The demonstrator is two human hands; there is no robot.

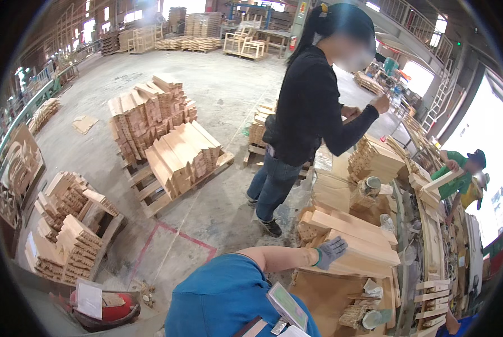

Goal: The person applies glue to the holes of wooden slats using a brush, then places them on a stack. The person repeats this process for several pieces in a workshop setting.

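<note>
Stacks of short wooden blocks (66, 230) stand far off to the left of the hand, and beyond them a pallet (161, 135) bears taller stacks of cut boards. Nearer, a red outline (173, 247) is marked on the concrete floor just left of the forearm. Up and away from the hand a person in a black top (307, 112) stands at the bench, both hands raised to something too small to tell. The left hand (331, 251), in a grey glove, reaches out from a blue sleeve and lies flat on the near end of a pale board (369, 253). Its fingers are loose and spread, pressing rather than clasping. That board tops a small heap of like boards directly under and beyond the palm. The right hand is not to be seen. By the look of it, the step in hand is settling or taking hold of this top board. Lifting it would call for the fingers to curl round its edge first. Further right, another worker in green (459, 168) handles a plank.
</note>
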